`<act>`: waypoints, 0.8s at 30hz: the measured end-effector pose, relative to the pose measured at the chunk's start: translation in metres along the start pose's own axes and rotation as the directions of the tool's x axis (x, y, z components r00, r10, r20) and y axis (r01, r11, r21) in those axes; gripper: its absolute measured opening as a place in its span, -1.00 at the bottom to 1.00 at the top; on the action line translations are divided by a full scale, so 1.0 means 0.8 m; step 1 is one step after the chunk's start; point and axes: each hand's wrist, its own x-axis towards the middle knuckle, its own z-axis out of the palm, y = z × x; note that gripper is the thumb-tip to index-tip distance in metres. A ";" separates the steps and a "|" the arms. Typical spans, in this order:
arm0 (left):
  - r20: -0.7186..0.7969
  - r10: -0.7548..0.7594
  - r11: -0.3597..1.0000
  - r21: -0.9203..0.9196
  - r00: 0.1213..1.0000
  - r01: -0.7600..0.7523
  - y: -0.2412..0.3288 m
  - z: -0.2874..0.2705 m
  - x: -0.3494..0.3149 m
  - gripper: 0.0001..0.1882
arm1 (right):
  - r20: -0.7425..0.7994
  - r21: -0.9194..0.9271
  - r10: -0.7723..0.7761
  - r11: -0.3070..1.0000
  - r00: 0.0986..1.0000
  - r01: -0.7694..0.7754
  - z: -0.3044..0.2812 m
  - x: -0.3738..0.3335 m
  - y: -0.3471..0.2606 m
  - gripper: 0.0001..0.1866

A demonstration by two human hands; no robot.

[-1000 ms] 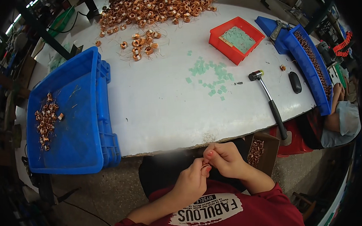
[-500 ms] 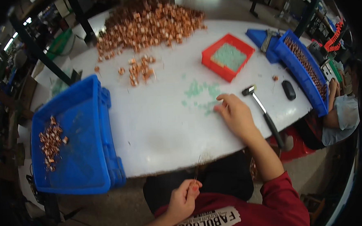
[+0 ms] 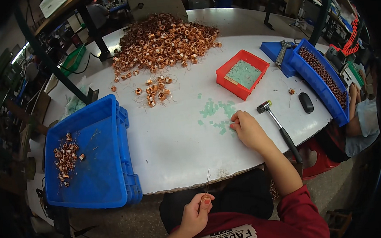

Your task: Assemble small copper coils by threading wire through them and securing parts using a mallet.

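Observation:
My left hand is closed low in front of my body, off the table's near edge. Between its thumb and fingers is a small copper wire coil, mostly covered, with thin wire ends sticking up. Over the table my right hand has its thumb and index finger pinched together beside scattered pale green square pieces. What those fingertips hold, if anything, is too small to make out.
A large heap of copper coils lies at the back, a smaller group before it. A blue bin stands left. Rightward are a red tray of green pieces, a hammer, a black oval object and a blue coil tray.
The view has shifted, so the table sits slightly lower in the picture. My right hand's thumb and index finger have come together at the green pieces. My left hand still holds the coil.

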 end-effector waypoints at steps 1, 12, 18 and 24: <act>-0.004 0.006 1.000 -0.013 1.000 -0.006 0.000 0.001 0.000 -0.82 | -0.041 -0.087 -0.028 0.996 0.999 0.025 0.004 -0.002 0.001 -0.91; 0.025 0.035 0.995 -0.092 0.999 -0.033 0.007 -0.005 -0.008 -0.77 | -0.244 0.206 -0.179 0.951 0.953 0.231 -0.003 -0.032 -0.022 -0.92; 0.032 0.131 0.969 -0.214 0.991 -0.121 -0.006 0.002 -0.003 -0.81 | -0.103 0.545 -0.202 0.808 0.974 0.225 -0.015 -0.102 -0.051 -0.93; -0.005 0.159 0.958 -0.241 0.987 -0.156 -0.013 0.005 0.000 -0.84 | -0.024 0.431 -0.321 0.851 0.947 0.299 0.018 -0.151 -0.007 -0.97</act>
